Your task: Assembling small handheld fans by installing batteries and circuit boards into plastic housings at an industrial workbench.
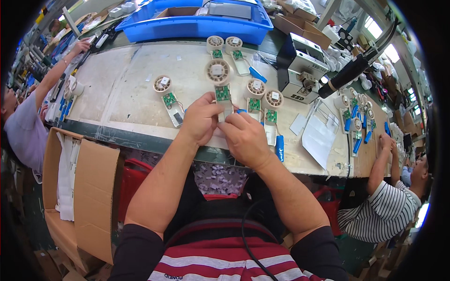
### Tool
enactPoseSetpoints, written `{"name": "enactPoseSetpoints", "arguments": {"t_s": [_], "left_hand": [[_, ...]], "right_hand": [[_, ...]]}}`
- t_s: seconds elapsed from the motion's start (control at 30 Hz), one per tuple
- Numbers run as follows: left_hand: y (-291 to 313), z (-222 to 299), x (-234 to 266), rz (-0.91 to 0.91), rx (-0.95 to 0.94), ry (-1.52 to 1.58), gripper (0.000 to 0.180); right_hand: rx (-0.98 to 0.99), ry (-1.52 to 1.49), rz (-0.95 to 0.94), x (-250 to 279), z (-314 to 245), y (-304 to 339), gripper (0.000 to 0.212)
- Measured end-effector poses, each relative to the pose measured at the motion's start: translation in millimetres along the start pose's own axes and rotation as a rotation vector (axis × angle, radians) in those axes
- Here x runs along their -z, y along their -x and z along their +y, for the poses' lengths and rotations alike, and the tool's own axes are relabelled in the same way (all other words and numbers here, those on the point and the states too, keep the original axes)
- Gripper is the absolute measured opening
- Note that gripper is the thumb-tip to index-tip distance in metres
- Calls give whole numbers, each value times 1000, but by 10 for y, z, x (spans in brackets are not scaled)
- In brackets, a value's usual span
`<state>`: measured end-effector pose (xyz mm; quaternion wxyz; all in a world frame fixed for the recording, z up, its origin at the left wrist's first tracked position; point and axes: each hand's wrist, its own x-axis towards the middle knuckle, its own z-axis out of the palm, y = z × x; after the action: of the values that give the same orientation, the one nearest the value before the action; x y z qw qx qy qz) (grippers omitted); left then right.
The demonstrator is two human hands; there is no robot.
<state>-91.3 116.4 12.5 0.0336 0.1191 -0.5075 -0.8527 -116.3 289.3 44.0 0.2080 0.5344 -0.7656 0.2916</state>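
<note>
Over the table's front part, my left hand (201, 119) is closed round the handle of an opened small fan (217, 70), its round cream head pointing away from me. A green circuit board (223, 92) shows in that handle. At the lower end of the same handle, the fingers of my right hand (247, 138) are pinched together; what lies between the fingertips is partly hidden. Just behind them peeks a bit of blue battery (241, 111). To the right lie two similar fans (273, 98), one with a blue battery (280, 149) on a wire. Another fan (162, 83) lies at left.
Two more fans (233, 43) lie farther back, before a blue bin (197, 33). A black-and-white machine (302, 65), a dark hanging tool (344, 75) and white paper (319, 140) are at right. Cardboard box (96, 196) stands front left. Co-workers sit on both sides.
</note>
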Motion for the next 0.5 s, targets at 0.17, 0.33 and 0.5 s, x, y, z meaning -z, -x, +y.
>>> {"name": "enactPoseSetpoints", "arguments": {"t_s": [0.17,0.33,0.5], "left_hand": [[188,75,69,-398,-153,574,46],[290,-4,97,-288,-217,479,50],[405,-101,55,-217,-337,495,36]], "right_hand": [[88,-148,26,-7,-36,107,21],[15,-244,80,3,-104,154,23],[-146,-339,266,4,-292,142,22]]}}
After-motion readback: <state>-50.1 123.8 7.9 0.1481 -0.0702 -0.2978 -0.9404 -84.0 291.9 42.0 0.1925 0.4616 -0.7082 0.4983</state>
